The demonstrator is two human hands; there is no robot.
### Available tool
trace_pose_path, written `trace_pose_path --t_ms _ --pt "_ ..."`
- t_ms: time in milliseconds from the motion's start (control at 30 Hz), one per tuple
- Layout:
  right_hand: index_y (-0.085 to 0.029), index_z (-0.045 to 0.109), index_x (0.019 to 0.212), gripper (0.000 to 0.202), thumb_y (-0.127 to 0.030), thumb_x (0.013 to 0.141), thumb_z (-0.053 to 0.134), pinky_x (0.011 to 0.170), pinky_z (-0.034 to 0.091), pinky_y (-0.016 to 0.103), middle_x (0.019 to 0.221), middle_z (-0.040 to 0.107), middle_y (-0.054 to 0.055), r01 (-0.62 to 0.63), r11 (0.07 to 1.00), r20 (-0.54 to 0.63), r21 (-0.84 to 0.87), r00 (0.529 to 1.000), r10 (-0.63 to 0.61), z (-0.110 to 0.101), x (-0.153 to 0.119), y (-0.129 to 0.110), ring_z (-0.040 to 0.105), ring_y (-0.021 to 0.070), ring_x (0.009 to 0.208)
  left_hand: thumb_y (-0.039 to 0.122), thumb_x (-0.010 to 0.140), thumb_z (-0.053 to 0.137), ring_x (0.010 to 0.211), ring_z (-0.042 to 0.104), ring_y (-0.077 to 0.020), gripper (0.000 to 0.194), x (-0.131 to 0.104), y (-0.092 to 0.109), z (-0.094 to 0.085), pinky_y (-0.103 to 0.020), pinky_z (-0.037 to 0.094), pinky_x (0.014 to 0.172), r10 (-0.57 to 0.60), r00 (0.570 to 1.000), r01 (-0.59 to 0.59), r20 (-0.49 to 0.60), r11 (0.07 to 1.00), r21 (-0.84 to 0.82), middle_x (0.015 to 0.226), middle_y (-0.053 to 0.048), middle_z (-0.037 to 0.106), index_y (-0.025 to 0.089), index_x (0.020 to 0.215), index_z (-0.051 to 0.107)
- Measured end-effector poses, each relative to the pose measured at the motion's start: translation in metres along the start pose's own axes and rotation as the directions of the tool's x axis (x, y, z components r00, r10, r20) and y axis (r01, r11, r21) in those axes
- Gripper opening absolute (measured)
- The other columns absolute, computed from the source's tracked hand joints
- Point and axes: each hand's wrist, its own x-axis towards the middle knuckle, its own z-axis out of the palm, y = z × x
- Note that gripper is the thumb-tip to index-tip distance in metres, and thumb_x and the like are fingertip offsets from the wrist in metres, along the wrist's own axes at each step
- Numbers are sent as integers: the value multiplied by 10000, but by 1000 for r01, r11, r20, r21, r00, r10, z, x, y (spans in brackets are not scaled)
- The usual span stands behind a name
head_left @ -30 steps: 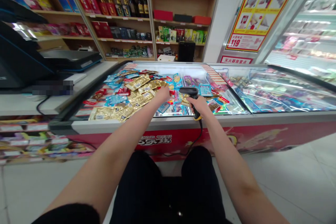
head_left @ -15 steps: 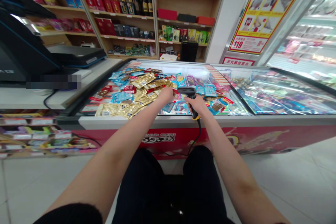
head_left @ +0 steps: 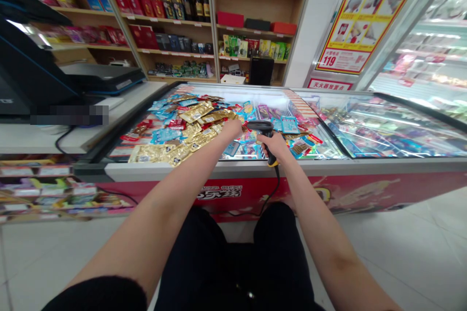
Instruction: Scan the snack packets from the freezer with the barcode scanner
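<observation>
A black barcode scanner (head_left: 261, 127) with a yellow-edged handle is in my right hand (head_left: 276, 146), fingers wrapped round its grip. Its head points left, towards my left hand (head_left: 232, 129), which is closed just beside it over the packets. A bit of red shows at the left fingertips; what they hold is mostly hidden. Gold foil packets (head_left: 197, 112) lie heaped left of my left hand, mixed with blue packets (head_left: 166, 135) and red ones. More blue packets (head_left: 290, 125) lie beyond my right hand. All rest on the glass top of a chest freezer (head_left: 120, 171).
The scanner's cable (head_left: 278, 184) hangs down the freezer's red front. On the left, a counter (head_left: 76, 143) carries a dark checkout machine (head_left: 29, 63). Behind stand shelves (head_left: 168, 22) of boxes and bottles. Sliding lids (head_left: 394, 121) cover the freezer's right part.
The view has shifted slightly. Both hands keep nearly the same place, the scanner still pointing towards my left hand.
</observation>
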Motion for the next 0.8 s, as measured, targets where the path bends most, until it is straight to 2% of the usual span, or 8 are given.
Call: trace_pose_path --t_ms 133,200,333,400,467,533,633,800 --pt "-209 498 713 208 -210 861 645 322 393 228 455 510 -53 2 1000 -10 15 1000 -1 -2 -1 0 441 104 344 326 771 768 1244 643 -321 610 9 0 -1 -317 513 960 -24 1000 25 13 1000 -17 1333 -213 675 142 1332 619" --pt "-211 496 710 213 -211 861 646 324 395 229 461 516 -51 0 1000 -9 18 1000 0 -3 -1 -1 448 105 349 313 738 796 1210 664 -320 616 14 -3 -2 -305 517 933 -41 999 42 23 998 -53 1303 -208 690 128 1300 628" --pt "-212 492 702 220 -199 860 644 323 393 228 455 517 -50 -7 1000 -11 -5 1000 7 -3 -2 -2 447 105 342 307 809 731 1077 716 -281 177 18 -10 -5 -278 531 834 -96 994 105 49 963 -248 1043 -123 763 166 914 718" --pt "-210 497 703 216 -198 862 643 324 398 228 455 519 -51 -5 1000 -11 -17 1000 5 -2 -3 -3 449 105 340 276 826 712 958 731 -233 105 15 -14 -7 -255 535 766 -150 988 148 34 871 -468 876 -70 746 184 791 675" --pt "-208 504 706 214 -209 861 650 328 401 225 465 520 -53 -2 1000 -11 -14 1000 1 0 -3 -3 452 103 341 239 823 713 809 711 -180 139 11 -18 -11 -232 531 697 -202 979 166 27 712 -683 733 -26 686 187 734 621" --pt "-208 504 707 220 -224 857 664 331 400 221 476 522 -54 1 1000 -10 -8 1000 -1 2 -3 -4 454 99 343 216 812 722 681 661 -144 187 4 -22 -16 -218 517 646 -231 973 160 27 580 -799 629 8 612 185 698 578" --pt "-212 495 709 232 -234 851 677 333 396 216 477 521 -56 0 1000 -1 -4 1000 0 7 -4 -7 454 97 342 206 802 734 580 597 -118 211 -7 -29 -26 -208 498 608 -252 967 157 29 507 -847 554 41 547 186 674 567" --pt "-210 499 713 218 -204 849 668 335 399 211 475 520 -58 6 1000 18 -25 1000 -6 16 -10 -18 460 99 346 193 765 754 579 591 -118 176 -19 -41 -35 -209 506 614 -281 960 147 22 432 -890 544 52 544 190 677 601"
